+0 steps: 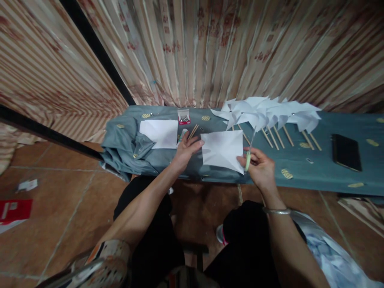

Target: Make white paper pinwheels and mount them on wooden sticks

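A white square sheet of paper [222, 146] with faint crease lines is between my hands, over the cloth-covered bench. My left hand [186, 151] grips its left edge, the thumb side against the paper. In my right hand [260, 167] are scissors [248, 160] with light green handles, blades pointing up and away. The right fingertips also touch the sheet's right edge. Past the scissors lie several white paper pinwheels [255, 110] on wooden sticks. Loose wooden sticks [193, 131] and a small tube-like item [182, 136], partly hidden, lie just behind my left hand.
A stack of white paper [163, 132] lies at the left, partly under bunched cloth [126, 136]. Near it is a small red box [184, 117] of metal pins. A black phone [346, 152] rests at the right. A dark metal pole [99, 52] and striped curtain [192, 52] stand behind.
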`<state>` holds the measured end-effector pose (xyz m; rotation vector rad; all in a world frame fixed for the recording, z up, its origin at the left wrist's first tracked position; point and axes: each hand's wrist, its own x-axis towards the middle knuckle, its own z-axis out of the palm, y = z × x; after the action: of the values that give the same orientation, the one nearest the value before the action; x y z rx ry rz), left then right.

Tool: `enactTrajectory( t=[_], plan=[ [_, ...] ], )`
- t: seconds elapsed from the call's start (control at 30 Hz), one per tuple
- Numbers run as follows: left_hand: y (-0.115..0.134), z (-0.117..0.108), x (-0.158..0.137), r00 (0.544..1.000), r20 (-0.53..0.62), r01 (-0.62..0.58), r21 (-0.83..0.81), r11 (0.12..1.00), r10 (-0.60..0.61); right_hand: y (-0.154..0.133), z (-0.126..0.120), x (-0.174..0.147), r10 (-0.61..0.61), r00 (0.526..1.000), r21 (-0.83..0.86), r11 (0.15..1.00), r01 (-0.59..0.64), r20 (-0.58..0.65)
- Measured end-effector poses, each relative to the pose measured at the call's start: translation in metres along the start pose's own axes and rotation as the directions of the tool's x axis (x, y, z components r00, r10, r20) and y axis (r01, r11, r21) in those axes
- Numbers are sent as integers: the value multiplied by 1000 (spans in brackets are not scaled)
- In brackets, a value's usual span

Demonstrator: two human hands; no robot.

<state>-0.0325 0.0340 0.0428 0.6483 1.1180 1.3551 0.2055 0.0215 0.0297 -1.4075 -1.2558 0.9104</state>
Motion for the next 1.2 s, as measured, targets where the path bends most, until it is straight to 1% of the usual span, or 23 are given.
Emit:
enactTrajectory(
  t=[0.1,0.17,0.23,0.3,0.4,0.47,0.53,0.67,0.77,0.87,0.93,1.0,1.07,1.2],
  plan=[
    [-3,6,-7,995,-2,96,-61,994,-96,-3,9,3,13,998,48,999,-10,-64],
    [-8,10,-12,988,27,156,-78,985,-155,-5,15,4,-4,995,58,998,10,-101],
    [-14,15,-17,978,81,198,-79,977,-192,-7,22,4,-28,992,56,998,35,-122],
    [-18,19,-20,966,136,231,-76,970,-220,-9,28,2,-39,992,66,997,47,-116],
    [-22,24,-22,959,182,238,-99,966,-218,-10,37,-2,-41,996,98,994,48,-75],
    [-23,26,-22,959,195,229,-111,967,-204,-10,43,-5,-45,998,112,992,49,-37],
    [-25,28,-22,964,182,217,-109,970,-195,-9,46,-8,-35,999,121,992,35,-5],
    [-30,28,-21,989,66,140,-70,988,-135,-5,49,-10,5,1000,141,990,-8,22],
    [-33,26,-17,999,-4,48,-18,999,-48,-4,50,-12,29,999,165,986,-33,30],
    [-31,22,-10,998,-39,-40,33,999,41,-5,51,-17,25,996,177,983,-41,91],
    [-28,19,-5,997,-55,-50,64,997,53,-7,51,-22,30,988,182,982,-58,151],
    [-22,16,0,996,-63,-56,78,995,61,-10,50,-27,58,973,189,977,-102,223],
    [-16,14,5,993,-72,-84,78,993,90,-12,48,-33,90,947,181,972,-151,309],
    [-8,8,16,979,-106,-161,98,982,172,-13,41,-46,111,862,120,974,-194,494]
  ],
)
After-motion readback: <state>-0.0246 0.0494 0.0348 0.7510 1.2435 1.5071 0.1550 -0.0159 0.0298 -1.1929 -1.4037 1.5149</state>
